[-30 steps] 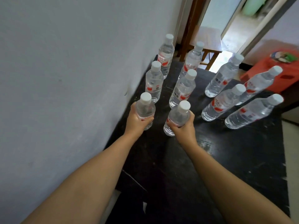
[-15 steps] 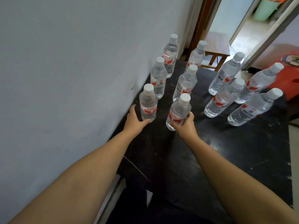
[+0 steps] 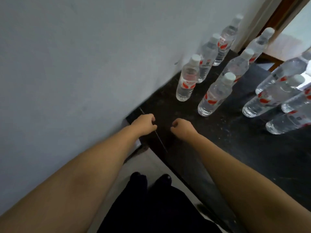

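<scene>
Several clear water bottles with white caps and red labels stand on a black table [image 3: 252,148]. The two closest ones are a bottle by the wall [image 3: 186,83] and a bottle to its right [image 3: 215,95]. My left hand [image 3: 144,122] and my right hand [image 3: 183,128] hover side by side over the table's near left corner, well short of both bottles. Both hands have curled fingers and hold nothing.
A grey wall [image 3: 84,64] runs along the table's left side. More bottles stand in rows behind [image 3: 207,59] and to the right [image 3: 272,96]. A wooden door frame [image 3: 282,12] is at the far end. My dark trousers and shoes [image 3: 151,207] show below, on pale floor.
Both hands have let go of the two front bottles and pulled back to the near table edge. The bottles stay standing. The camera has tipped down and swung left.
</scene>
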`<action>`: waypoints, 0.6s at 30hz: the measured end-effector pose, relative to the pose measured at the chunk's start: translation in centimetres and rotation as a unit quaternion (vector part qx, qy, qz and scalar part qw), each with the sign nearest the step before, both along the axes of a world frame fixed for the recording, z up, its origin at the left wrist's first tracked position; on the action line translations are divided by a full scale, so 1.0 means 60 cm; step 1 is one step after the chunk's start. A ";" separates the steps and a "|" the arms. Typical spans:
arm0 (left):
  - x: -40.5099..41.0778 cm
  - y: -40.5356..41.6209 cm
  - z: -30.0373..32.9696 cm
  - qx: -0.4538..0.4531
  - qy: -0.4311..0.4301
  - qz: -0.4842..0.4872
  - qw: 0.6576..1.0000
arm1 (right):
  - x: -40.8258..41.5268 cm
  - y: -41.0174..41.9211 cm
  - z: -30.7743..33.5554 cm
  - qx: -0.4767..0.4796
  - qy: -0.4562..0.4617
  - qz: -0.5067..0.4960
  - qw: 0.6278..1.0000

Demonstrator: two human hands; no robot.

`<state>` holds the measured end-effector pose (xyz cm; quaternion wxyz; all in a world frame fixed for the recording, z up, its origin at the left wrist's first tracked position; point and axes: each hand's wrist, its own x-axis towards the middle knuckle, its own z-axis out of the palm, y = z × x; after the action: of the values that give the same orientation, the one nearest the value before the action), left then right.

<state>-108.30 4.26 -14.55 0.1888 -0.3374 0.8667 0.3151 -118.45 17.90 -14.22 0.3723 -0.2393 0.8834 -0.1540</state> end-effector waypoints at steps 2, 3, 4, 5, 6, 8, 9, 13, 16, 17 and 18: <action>0.056 -0.007 -0.007 -0.015 -0.025 0.004 1.000 | 0.040 -0.017 0.002 0.019 0.017 0.080 0.996; 0.072 -0.010 -0.009 -0.019 -0.034 0.004 0.999 | 0.051 -0.022 0.002 0.023 0.027 0.110 0.993; 0.109 -0.010 -0.011 -0.018 -0.038 0.019 0.999 | 0.078 -0.027 0.002 0.026 0.034 0.150 0.988; 0.128 -0.009 -0.008 -0.015 -0.043 0.025 0.999 | 0.090 -0.029 0.000 0.029 0.036 0.170 0.984; 0.148 -0.007 -0.006 -0.012 -0.047 0.032 0.998 | 0.104 -0.030 -0.001 0.030 0.040 0.190 0.981; 0.206 -0.003 -0.004 -0.013 -0.047 0.054 0.997 | 0.143 -0.034 -0.007 0.035 0.049 0.230 0.971; 0.242 0.001 -0.003 -0.015 -0.044 0.072 0.996 | 0.170 -0.037 -0.008 0.039 0.053 0.250 0.966; 0.383 0.029 0.002 -0.014 -0.047 0.136 0.989 | 0.281 -0.042 -0.014 0.055 0.064 0.326 0.942; 0.488 0.055 0.005 -0.005 -0.052 0.187 0.981 | 0.366 -0.054 -0.021 0.079 0.082 0.410 0.905; 0.526 0.065 0.005 -0.002 -0.053 0.207 0.977 | 0.398 -0.060 -0.023 0.081 0.087 0.430 0.895; 0.565 0.076 0.006 0.001 -0.058 0.233 0.971 | 0.431 -0.067 -0.025 0.073 0.085 0.450 0.886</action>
<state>-74.38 8.80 -14.16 0.1600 -0.5477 0.7516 0.3309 -92.60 13.85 -15.73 0.3413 -0.5953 0.7181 0.1158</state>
